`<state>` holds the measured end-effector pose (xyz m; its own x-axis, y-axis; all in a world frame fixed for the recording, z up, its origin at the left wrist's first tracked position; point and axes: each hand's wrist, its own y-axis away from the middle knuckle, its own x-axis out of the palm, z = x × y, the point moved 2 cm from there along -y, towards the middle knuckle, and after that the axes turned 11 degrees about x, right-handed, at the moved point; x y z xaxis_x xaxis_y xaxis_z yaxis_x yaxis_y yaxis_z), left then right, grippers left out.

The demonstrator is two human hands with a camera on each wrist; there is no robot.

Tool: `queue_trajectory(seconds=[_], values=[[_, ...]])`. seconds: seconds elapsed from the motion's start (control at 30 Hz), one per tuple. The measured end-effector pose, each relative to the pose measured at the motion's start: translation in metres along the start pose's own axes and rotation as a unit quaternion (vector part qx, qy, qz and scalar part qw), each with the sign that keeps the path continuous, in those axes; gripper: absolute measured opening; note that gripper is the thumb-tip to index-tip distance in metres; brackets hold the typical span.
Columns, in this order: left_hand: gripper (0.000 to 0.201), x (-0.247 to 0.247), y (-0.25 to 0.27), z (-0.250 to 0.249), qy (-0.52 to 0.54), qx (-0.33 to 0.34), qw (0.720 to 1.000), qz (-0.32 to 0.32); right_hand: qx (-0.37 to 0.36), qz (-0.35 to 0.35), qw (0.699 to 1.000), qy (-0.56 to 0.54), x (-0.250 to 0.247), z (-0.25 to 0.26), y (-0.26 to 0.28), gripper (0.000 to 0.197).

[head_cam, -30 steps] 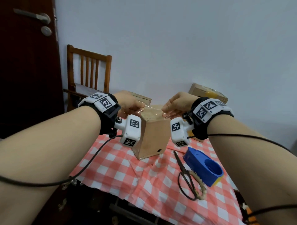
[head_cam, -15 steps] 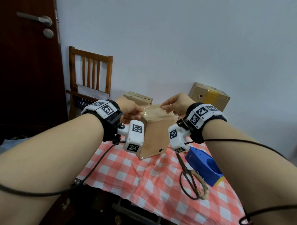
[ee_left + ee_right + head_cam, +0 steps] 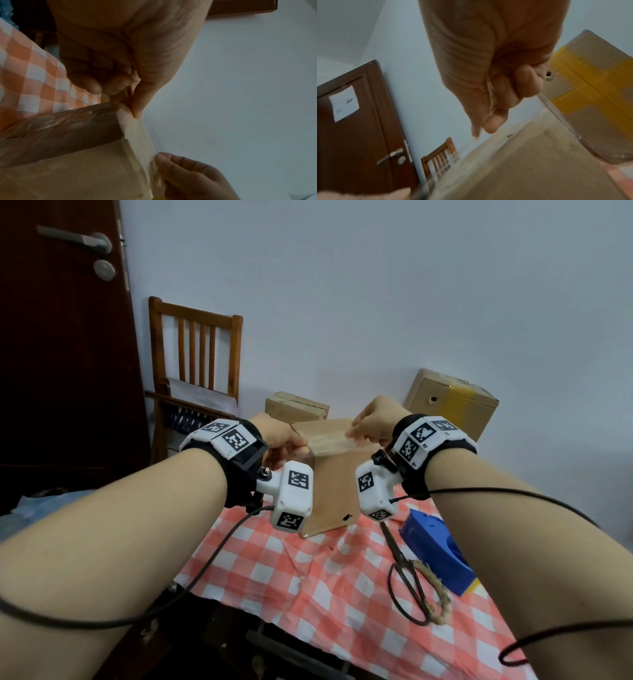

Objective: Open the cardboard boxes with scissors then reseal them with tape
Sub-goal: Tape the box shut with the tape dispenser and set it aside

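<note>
On the checked tablecloth (image 3: pixel 308 583) stands the cardboard box (image 3: pixel 330 491), a strip of clear tape (image 3: pixel 139 136) stretched over its top. Left hand (image 3: pixel 279 441) and right hand (image 3: pixel 375 419) each pinch one end of it. Scissors (image 3: pixel 407 573) and a blue tape dispenser (image 3: pixel 435 546) lie just right of the box.

Tape strip (image 3: pixel 330 440): 1.0 s ago it hung stretched in the air above the box top; now it lies down along the top of the cardboard box (image 3: pixel 334 484).
Left hand (image 3: pixel 279 441): has come down with its end of the strip to the box's left top edge, pinching it there.
Right hand (image 3: pixel 375 421): has dropped from above the box to its right top edge, pinching the other end.
</note>
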<state>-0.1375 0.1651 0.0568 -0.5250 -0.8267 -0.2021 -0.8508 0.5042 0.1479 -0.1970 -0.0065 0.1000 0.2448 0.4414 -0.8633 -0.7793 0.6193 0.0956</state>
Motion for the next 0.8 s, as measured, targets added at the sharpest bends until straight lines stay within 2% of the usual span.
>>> queue_trajectory(seconds=[0.2, 0.33, 0.47, 0.53, 0.63, 0.8], values=[[0.007, 0.003, -0.010, 0.003, -0.023, 0.001, 1.000, -0.012, -0.025, -0.046, 0.998, 0.026, 0.012, -0.004, -0.014, 0.017], [0.012, 0.004, -0.015, 0.008, -0.047, 0.000, 0.998, -0.031, -0.031, -0.049, 0.998, 0.027, 0.016, -0.007, -0.011, 0.008], [0.022, 0.004, -0.020, 0.012, -0.062, 0.013, 0.997, -0.046, -0.050, -0.091, 0.992, 0.077, 0.017, -0.009, -0.006, 0.030], [0.029, 0.005, -0.022, 0.015, -0.053, 0.007, 0.998, -0.036, -0.074, -0.105, 0.984, 0.121, 0.022, -0.010, -0.006, 0.031], [0.020, 0.006, -0.024, 0.019, -0.037, -0.004, 0.999, -0.020, -0.100, -0.134, 0.971, 0.173, 0.032, -0.012, -0.005, 0.031], [0.019, 0.007, -0.025, 0.021, -0.023, -0.008, 1.000, -0.005, -0.117, -0.137, 0.971, 0.156, 0.037, -0.013, -0.006, 0.032]])
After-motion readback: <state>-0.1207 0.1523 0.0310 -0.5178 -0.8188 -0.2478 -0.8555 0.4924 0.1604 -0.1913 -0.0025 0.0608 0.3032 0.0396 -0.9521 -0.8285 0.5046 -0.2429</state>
